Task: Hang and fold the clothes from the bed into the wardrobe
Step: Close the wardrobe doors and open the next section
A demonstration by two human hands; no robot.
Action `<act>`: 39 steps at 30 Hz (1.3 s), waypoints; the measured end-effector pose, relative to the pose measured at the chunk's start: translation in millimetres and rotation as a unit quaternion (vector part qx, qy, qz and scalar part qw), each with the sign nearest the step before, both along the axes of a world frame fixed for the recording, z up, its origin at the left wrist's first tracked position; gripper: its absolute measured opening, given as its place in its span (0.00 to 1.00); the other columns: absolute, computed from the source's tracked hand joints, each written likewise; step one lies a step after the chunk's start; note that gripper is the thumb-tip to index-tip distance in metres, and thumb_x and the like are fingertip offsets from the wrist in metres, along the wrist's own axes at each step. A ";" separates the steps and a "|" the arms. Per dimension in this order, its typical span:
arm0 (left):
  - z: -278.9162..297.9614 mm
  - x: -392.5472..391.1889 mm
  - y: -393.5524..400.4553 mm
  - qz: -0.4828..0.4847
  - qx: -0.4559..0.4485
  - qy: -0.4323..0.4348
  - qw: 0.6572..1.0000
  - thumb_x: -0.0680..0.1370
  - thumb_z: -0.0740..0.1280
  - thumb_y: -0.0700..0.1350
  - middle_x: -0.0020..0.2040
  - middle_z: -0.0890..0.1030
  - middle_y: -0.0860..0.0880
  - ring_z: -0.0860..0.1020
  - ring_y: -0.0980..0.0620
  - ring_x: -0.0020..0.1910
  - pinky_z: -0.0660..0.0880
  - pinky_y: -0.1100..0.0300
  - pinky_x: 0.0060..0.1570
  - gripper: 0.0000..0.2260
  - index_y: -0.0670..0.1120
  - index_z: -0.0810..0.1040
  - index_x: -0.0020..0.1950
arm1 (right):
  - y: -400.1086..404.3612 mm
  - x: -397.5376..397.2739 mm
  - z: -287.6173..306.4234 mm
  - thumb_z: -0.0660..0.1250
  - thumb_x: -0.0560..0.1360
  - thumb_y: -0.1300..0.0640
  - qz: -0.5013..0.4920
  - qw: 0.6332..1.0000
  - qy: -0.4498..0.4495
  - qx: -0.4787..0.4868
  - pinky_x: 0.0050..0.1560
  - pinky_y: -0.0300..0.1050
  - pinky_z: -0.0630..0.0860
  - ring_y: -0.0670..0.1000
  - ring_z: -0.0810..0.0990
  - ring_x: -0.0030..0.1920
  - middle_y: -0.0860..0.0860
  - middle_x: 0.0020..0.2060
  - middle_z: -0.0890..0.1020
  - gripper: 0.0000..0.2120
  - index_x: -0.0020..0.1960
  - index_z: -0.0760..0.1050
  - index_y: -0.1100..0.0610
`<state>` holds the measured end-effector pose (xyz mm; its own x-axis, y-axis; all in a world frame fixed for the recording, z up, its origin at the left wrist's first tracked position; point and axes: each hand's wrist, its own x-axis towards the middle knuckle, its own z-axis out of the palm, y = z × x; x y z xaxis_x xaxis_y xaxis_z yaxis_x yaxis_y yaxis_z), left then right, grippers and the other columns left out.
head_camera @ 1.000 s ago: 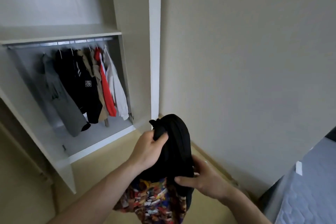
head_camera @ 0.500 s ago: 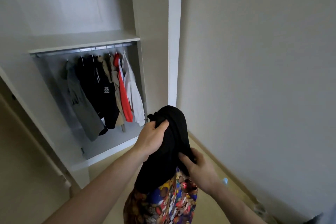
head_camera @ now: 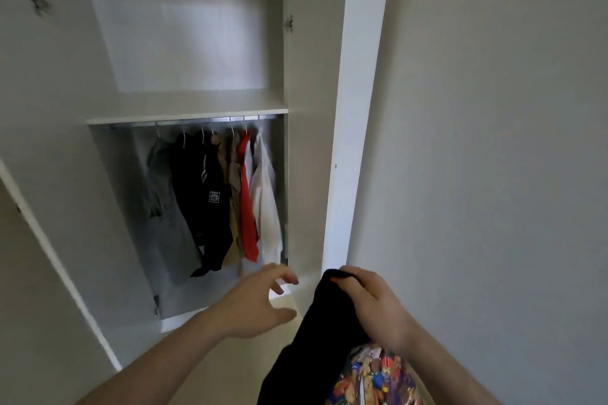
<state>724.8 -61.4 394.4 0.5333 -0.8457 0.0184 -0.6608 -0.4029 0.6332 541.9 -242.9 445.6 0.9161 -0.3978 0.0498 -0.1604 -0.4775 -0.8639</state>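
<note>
The tall white laminate wardrobe (head_camera: 184,43) filled the frame from 9 to 12 o'clock, both doors swung open; the right-hand white door (head_camera: 348,128) stood edge-on near centre, with the plain grey wall (head_camera: 493,141) beyond it at 3 o'clock. A white horizontal shelf (head_camera: 184,108) divided the interior, and directly beneath it ran a metal hanging rail (head_camera: 197,122). From the rail hung a row of garments on hangers, packed toward the 3 o'clock end: a grey top (head_camera: 164,207) at the 9 o'clock end, then a black jacket with a small square chest badge (head_camera: 204,200), a tan garment (head_camera: 233,194), a red garment (head_camera: 247,207), and a white shirt (head_camera: 266,207) nearest the side panel.

At 5 o'clock a black garment (head_camera: 312,322) hung in a limp vertical bundle, in the air in front of the wardrobe. Its upper edge was gripped by the right hand (head_camera: 371,302), fingers curled over the fabric. A multicoloured cartoon-print fabric (head_camera: 371,378) showed below that hand at 5 o'clock; whether it was a separate garment or part of the black one could not be told.

The left hand (head_camera: 260,302), at 6 o'clock, held nothing: its fingers were spread and loosely bent, extended toward the lower wardrobe compartment and apart from the black garment.
</note>
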 end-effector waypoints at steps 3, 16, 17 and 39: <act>-4.6 8.0 -26.5 -0.059 0.065 -0.006 0.996 0.73 0.71 0.63 0.64 0.73 0.68 0.73 0.66 0.63 0.71 0.67 0.61 0.22 0.67 0.70 0.66 | -16.0 34.8 3.6 0.57 0.78 0.41 0.049 0.998 0.006 0.026 0.55 0.52 0.81 0.50 0.84 0.49 0.48 0.43 0.84 0.18 0.52 0.81 0.48; 5.3 161.4 -84.8 0.032 -0.116 0.080 0.989 0.85 0.62 0.44 0.38 0.74 0.47 0.74 0.55 0.39 0.71 0.54 0.43 0.09 0.46 0.75 0.46 | -100.8 171.3 17.8 0.57 0.83 0.56 0.066 0.993 -0.056 0.084 0.42 0.44 0.72 0.49 0.78 0.36 0.52 0.32 0.78 0.18 0.37 0.78 0.54; 12.2 174.3 -85.8 0.046 -0.132 0.082 0.987 0.86 0.61 0.45 0.36 0.73 0.48 0.73 0.55 0.37 0.70 0.56 0.41 0.10 0.47 0.74 0.45 | -109.7 180.6 18.5 0.57 0.84 0.58 0.057 0.993 -0.055 0.090 0.40 0.44 0.71 0.48 0.77 0.34 0.51 0.31 0.76 0.20 0.36 0.78 0.53; 23.8 313.5 -120.8 0.174 -0.105 0.020 0.979 0.85 0.62 0.50 0.34 0.71 0.49 0.76 0.59 0.33 0.69 0.68 0.38 0.14 0.48 0.71 0.40 | -270.9 396.9 -39.3 0.73 0.77 0.58 -0.162 0.983 -0.041 0.072 0.50 0.45 0.78 0.57 0.80 0.60 0.47 0.59 0.80 0.23 0.68 0.69 0.55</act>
